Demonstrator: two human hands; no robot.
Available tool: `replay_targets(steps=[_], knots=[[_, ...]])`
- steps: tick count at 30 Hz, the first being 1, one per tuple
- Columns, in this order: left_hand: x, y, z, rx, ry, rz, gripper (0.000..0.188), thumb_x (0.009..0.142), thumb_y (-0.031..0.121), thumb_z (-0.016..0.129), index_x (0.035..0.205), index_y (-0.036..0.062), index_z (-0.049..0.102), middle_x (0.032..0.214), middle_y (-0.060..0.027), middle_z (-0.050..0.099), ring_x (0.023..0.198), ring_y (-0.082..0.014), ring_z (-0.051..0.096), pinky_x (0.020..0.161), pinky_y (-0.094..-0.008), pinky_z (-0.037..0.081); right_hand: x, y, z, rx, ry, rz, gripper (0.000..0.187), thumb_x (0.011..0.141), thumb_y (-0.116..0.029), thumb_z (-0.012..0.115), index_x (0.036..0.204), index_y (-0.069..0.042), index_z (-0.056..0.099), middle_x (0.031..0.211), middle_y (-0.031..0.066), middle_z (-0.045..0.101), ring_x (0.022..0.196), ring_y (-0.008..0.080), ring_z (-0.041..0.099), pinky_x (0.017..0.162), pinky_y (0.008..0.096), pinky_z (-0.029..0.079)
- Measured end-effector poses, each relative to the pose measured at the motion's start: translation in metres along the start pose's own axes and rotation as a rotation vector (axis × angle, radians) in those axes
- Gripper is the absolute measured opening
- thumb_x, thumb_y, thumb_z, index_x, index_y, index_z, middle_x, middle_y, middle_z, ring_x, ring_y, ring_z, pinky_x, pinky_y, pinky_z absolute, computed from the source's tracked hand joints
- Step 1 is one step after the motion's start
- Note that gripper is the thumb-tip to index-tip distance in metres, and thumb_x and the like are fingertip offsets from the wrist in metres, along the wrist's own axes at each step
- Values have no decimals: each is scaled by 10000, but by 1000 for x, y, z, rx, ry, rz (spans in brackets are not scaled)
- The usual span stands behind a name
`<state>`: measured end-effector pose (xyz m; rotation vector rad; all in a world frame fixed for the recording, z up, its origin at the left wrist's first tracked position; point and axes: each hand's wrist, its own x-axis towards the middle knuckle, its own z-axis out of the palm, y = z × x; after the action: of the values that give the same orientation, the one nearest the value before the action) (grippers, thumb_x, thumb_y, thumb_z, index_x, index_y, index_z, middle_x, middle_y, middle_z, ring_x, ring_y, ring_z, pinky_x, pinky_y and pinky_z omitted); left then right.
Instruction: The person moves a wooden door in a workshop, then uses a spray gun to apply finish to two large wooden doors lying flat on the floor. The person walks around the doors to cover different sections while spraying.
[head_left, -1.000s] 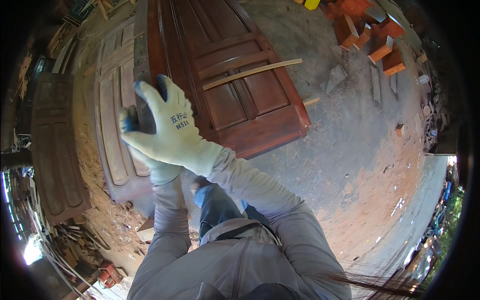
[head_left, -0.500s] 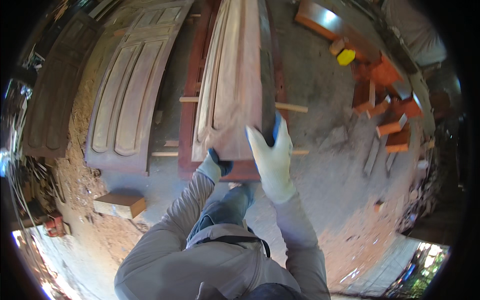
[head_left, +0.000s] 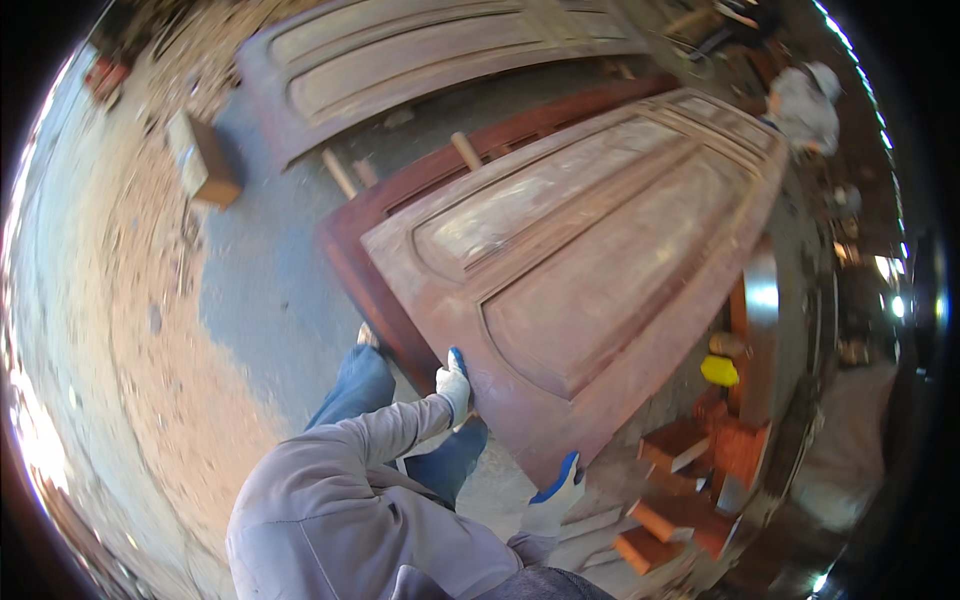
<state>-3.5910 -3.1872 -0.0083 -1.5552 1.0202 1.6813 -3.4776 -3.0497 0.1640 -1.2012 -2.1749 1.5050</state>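
Clasping the near end of the pale door (head_left: 620,260), the gloved left hand (head_left: 453,388) and right hand (head_left: 562,490) hold it above the dark red door (head_left: 372,288), a co-worker (head_left: 808,108) at the far end. Shifting it seems in hand; the next move calls for both ends kept level.

The grey floor (head_left: 270,300), partly covered with brown dust (head_left: 150,260), supports a box-shaped wooden block (head_left: 205,165) at the left and clustered reddish-brown wooden pieces (head_left: 675,445) at the right
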Motion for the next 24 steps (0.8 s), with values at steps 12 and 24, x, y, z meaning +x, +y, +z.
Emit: replay_targets(steps=[12, 24], knots=[[249, -71, -13, 22, 289, 353, 901, 787, 673, 554, 1274, -77, 450, 1287, -225, 521, 1209, -332, 490, 1009, -392, 383, 128, 262, -18, -642, -252, -81, 391, 914, -263, 582, 1163, 35, 546, 1046, 156, 580, 946, 263, 561, 832, 362, 457], [350, 36, -5, -175, 363, 249, 859, 783, 729, 512, 1197, -22, 572, 1147, -119, 606, 1049, -232, 542, 960, -340, 379, 170, 350, 52, -883, -178, -135, 360, 911, -246, 576, 1136, 35, 558, 1017, 165, 583, 923, 285, 563, 820, 370, 460]])
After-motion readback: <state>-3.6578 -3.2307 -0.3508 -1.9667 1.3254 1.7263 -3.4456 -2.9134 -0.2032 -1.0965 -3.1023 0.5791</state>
